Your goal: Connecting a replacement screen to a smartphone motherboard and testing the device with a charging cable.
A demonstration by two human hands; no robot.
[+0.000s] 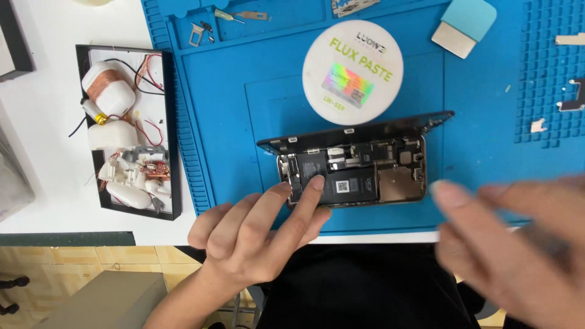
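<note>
Opened phone (356, 176): lies on the blue work mat (244, 122) at the near edge of the desk (42, 122), back shell flat, insides exposed with a black battery and metal shields showing. Its screen panel (353, 131) stands tilted up along the far edge, still joined to the shell.

Your left hand (256, 234): rests at the phone's near left corner, fingers (314, 186) spread and extended; the index tip touches the board area beside the battery, gripping nothing.

Your right hand (512, 244): blurred, raised just right of the phone, fingers loosely spread, nothing visibly held.

Round white paste tin (352, 72): on the mat just beyond the screen panel, lid on.

Light blue scraper card (464, 27): far right of the tin.

Black tray (131, 131): on the white desk left of the mat, holding white plastic parts, a copper coil and loose red and black wires.

Small metal parts (201, 33): in the mat's far compartments.
</note>
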